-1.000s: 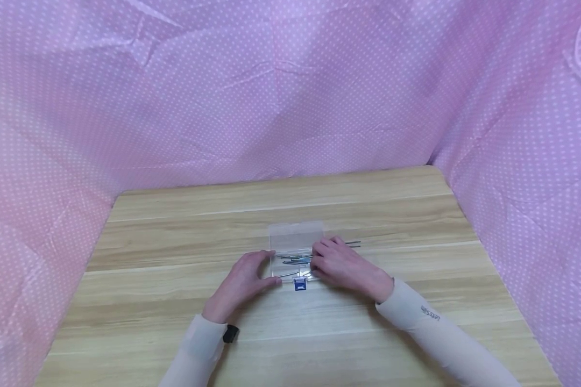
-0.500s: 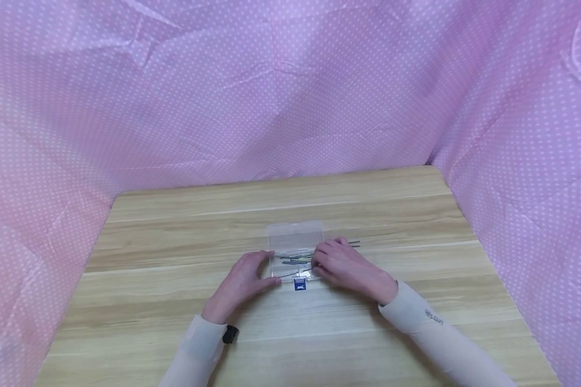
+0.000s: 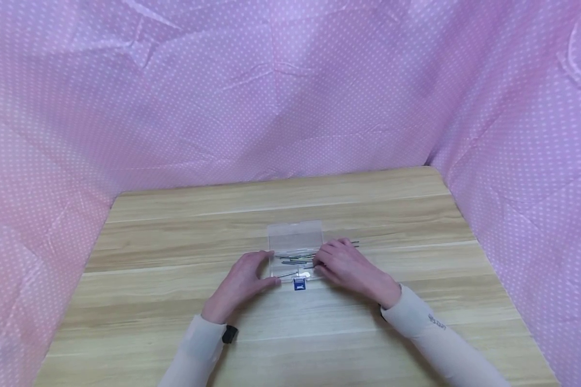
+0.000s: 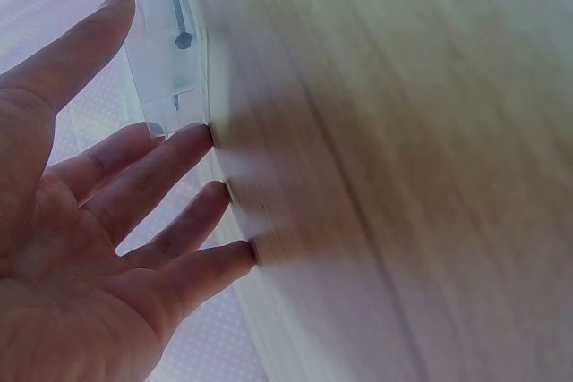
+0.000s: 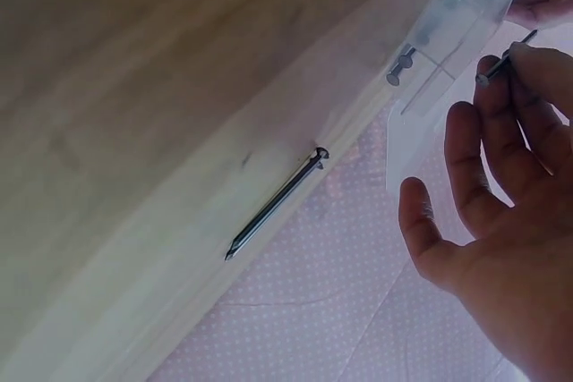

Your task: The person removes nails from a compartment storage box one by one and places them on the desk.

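Note:
A clear plastic box [image 3: 295, 236] with its lid swung back lies on the table, with several metal nails [image 3: 297, 259] inside. My left hand [image 3: 242, 279] is at the box's left end, thumb near the front corner and forefinger near the back one. Its fingers look fairly straight in the left wrist view. Over the right end of the box is my right hand [image 3: 351, 269]. Between thumb and forefinger it pinches a nail [image 5: 492, 70], head showing in the right wrist view. A blue tag [image 3: 299, 285] hangs at the box's front edge.
Two long nails [image 5: 273, 207] lie on the wooden table [image 3: 281, 344], to the right of the box and behind my right hand. A pink dotted cloth [image 3: 271, 97] stands around the table's back and sides.
My right hand has shifted slightly to the right, drawing the pinched nail with it over the box. The left hand and the box have stayed nearly still.

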`<control>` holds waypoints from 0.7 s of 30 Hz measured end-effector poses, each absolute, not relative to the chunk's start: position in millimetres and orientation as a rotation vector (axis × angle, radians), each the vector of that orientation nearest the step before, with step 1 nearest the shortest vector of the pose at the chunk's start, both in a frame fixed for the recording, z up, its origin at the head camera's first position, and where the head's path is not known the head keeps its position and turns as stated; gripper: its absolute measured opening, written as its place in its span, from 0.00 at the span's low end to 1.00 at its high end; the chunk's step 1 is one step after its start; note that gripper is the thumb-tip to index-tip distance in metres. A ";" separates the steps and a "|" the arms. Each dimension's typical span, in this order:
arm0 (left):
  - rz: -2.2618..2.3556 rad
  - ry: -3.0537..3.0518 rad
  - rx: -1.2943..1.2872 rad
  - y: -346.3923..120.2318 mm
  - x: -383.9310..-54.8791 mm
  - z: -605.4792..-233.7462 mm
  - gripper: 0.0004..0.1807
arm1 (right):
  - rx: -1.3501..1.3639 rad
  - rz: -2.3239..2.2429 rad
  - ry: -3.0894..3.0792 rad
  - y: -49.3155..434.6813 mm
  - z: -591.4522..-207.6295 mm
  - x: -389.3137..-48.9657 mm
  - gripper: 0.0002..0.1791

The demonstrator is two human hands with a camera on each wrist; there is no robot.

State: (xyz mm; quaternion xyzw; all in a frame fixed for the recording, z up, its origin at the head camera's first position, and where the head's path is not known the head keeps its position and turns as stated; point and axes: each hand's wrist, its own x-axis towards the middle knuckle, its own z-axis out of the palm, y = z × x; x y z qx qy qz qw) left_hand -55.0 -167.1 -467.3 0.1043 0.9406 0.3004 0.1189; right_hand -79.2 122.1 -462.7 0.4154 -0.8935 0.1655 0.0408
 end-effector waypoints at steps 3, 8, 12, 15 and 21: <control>0.873 2.759 0.324 -167.0 -54.3 -466.1 0.39 | 1.250 0.519 -2.744 124.3 -463.1 -78.9 0.05; 0.871 2.768 0.332 -166.8 -53.3 -464.4 0.38 | 1.221 0.534 -2.746 129.4 -462.3 -78.0 0.05; 0.872 2.767 0.329 -167.0 -53.2 -465.1 0.39 | 1.211 0.549 -2.718 133.7 -461.5 -77.5 0.06; 0.877 2.767 0.331 -166.9 -53.4 -465.9 0.39 | 1.197 0.573 -2.707 136.7 -460.9 -76.7 0.06; 0.878 2.765 0.317 -166.3 -53.2 -466.2 0.39 | 1.142 0.582 -2.740 142.5 -459.3 -75.3 0.05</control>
